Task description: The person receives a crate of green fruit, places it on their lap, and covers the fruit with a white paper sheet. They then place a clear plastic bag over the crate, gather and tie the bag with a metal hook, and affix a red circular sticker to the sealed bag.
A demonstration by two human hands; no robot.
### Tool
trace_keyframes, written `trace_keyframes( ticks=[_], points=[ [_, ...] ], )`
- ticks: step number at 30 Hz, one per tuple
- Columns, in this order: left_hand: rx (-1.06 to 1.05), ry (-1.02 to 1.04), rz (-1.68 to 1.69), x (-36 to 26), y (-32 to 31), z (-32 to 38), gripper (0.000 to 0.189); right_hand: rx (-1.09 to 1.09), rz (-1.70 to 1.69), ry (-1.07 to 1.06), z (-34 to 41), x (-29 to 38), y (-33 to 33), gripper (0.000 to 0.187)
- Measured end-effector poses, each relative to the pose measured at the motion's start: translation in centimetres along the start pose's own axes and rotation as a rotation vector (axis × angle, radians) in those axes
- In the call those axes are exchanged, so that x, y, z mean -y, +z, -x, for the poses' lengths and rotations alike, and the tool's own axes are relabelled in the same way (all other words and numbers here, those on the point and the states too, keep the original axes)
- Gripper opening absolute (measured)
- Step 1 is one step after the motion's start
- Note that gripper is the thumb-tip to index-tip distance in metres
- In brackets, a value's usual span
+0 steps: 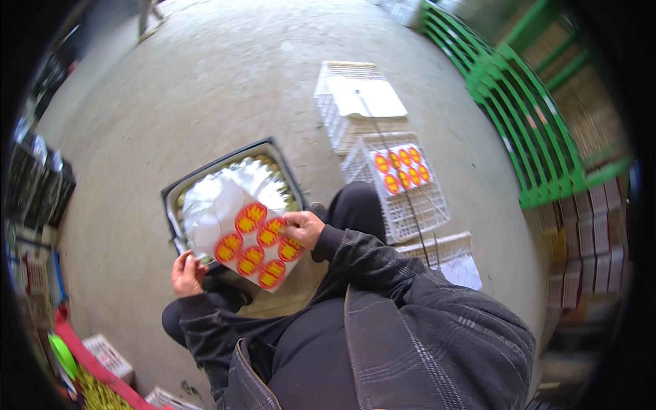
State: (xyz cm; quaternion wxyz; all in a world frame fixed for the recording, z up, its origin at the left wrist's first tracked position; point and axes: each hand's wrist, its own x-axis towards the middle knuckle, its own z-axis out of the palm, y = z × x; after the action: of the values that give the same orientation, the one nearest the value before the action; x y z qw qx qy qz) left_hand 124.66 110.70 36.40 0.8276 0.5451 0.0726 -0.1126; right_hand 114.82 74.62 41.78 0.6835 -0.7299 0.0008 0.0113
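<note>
My right hand (303, 230) grips the edge of a sheet of round red-and-yellow stickers (250, 260), which bear writing. The sheet slants over the near side of a dark crate (215, 167), and its far end shows bare round spots without stickers. Inside the crate, shiny white wrapping (210, 192) covers most of some greenish-yellow produce (266, 163), which shows along the far rim. Close to the crate's near left corner is my left hand (187, 275), thumb and fingertips drawn together. Whether anything is pinched there cannot be made out.
White plastic baskets (394, 220) stand in a row to the right, one carrying another sticker sheet (401, 169), another white paper (366, 96). Beyond are green pallets (533, 128) and stacked cartons (589, 230). Dark crates (38, 179) are at left; a person's leg (145, 20) is far off.
</note>
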Motion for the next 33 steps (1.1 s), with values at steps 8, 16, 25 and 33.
trace_keyframes(
  ticks=[8, 16, 25, 33],
  points=[
    [0.027, -0.089, -0.189, 2.8, -0.3, -0.3, 0.017, -0.921, 0.015, -0.351, 5.9, 1.9, -20.2, 0.012],
    [-0.030, -0.114, -0.281, 4.8, -2.0, -1.3, 0.016, -1.769, 0.049, -0.004, 22.3, -12.3, -40.9, 0.025],
    [-0.077, -0.207, -0.351, 6.8, -2.0, -2.1, 0.016, -1.849, -0.123, 0.560, 28.1, -22.8, -42.8, 0.018],
    [-0.047, -0.218, -0.287, 6.5, 0.8, -0.7, 0.021, -1.495, -0.261, 0.757, 28.8, -21.6, -41.3, 0.019]
  ],
)
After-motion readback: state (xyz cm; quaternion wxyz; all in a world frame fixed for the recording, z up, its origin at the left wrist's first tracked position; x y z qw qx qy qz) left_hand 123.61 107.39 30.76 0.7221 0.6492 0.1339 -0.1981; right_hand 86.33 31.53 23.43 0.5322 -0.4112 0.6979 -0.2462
